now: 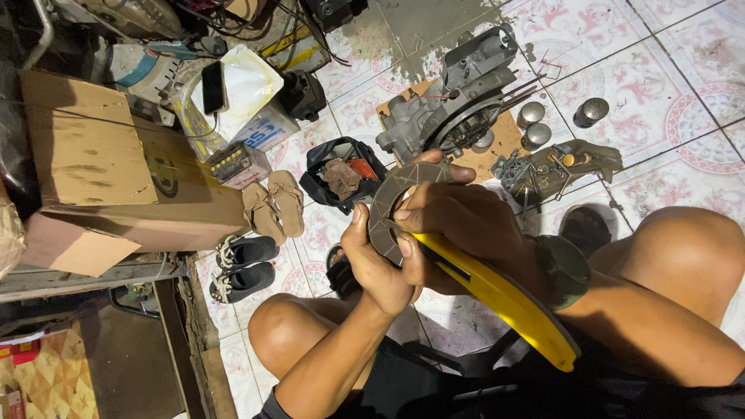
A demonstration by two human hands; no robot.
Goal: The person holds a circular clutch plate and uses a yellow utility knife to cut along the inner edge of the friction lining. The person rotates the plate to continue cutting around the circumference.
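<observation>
A grey, curved, flat gasket-like piece (392,203) is held up between both hands above my lap. My left hand (379,268) grips its lower edge, thumb pressed on the face. My right hand (458,217), with a dark wristwatch (565,270), wraps over the piece from the right. It closes on the front end of a long yellow-handled cutting tool (504,299), which runs back under my forearm. The tool's tip is hidden behind the fingers.
On the tiled floor ahead lie a grey engine casing (458,97) on cardboard, metal cylinders (531,115), a pile of small parts (543,171), a black open case (341,172), sandals (273,206), black shoes (242,268) and cardboard boxes (101,163). My bare knees (283,326) flank the hands.
</observation>
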